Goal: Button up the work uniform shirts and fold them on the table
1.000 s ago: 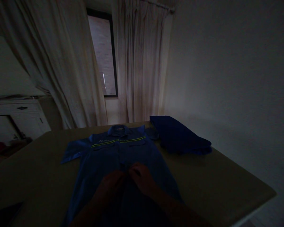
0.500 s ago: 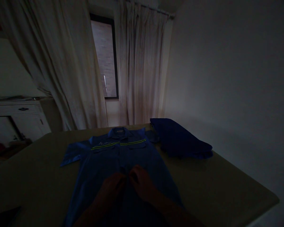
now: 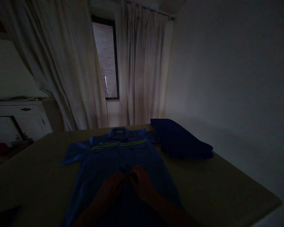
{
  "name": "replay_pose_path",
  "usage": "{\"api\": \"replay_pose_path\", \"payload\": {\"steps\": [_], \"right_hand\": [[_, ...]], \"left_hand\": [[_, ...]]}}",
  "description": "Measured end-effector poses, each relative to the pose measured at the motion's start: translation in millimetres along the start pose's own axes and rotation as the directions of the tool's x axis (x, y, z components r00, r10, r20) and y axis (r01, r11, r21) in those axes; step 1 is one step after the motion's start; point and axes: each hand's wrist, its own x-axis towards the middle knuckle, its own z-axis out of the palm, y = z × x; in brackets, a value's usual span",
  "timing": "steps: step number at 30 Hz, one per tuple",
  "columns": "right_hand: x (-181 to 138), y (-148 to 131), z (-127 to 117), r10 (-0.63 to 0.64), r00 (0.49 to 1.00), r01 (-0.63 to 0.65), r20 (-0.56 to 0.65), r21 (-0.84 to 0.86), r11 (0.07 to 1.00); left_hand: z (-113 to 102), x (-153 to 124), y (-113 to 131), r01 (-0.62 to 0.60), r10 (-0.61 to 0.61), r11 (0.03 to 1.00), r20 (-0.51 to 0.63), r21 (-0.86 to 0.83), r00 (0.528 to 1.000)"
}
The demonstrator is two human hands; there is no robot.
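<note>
A blue short-sleeved work shirt (image 3: 99, 160) lies front up on the table, collar away from me, with yellow-green stripes across its chest. My left hand (image 3: 113, 184) is closed on the shirt's front placket, a little below the chest pockets. Right beside it, my right hand (image 3: 140, 181) pinches the other side of the same front opening. The fabric is slightly raised between the fingertips. It is too dark to make out a button or the exact grip.
Folded dark blue cloth (image 3: 182, 140) is piled on the table (image 3: 215, 189) at the right, near the wall. A dark flat object (image 3: 6, 216) lies at the near left corner. Behind stand curtains (image 3: 144, 63), a window (image 3: 106, 60) and a white cabinet (image 3: 30, 121).
Both hands stay at the shirt front with only slight finger movement. The view has shifted very slightly.
</note>
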Motion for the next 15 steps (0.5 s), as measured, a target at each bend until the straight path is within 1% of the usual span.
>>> {"api": "replay_pose_path", "payload": {"steps": [4, 6, 10, 15], "right_hand": [[2.7, -4.5, -4.4, 0.009, 1.000, -0.009, 0.006, 0.028, 1.000], [3.6, -5.9, -6.7, 0.022, 1.000, -0.022, 0.011, 0.041, 0.999], [4.4, -5.1, -8.9, 0.032, 0.999, -0.035, 0.038, 0.059, 0.998], [4.6, -4.1, -8.1, 0.009, 0.999, -0.012, 0.045, 0.066, 0.998]], "left_hand": [[-0.3, 0.5, 0.0, 0.059, -0.060, 0.997, -0.029, -0.045, 0.998], [1.2, 0.3, -2.3, 0.073, -0.074, 0.996, -0.023, -0.060, 0.997], [2.2, -0.4, -6.1, 0.075, -0.075, 0.993, 0.005, -0.088, 0.997], [2.5, -0.8, -9.3, 0.067, -0.067, 0.995, 0.002, -0.068, 0.998]]}}
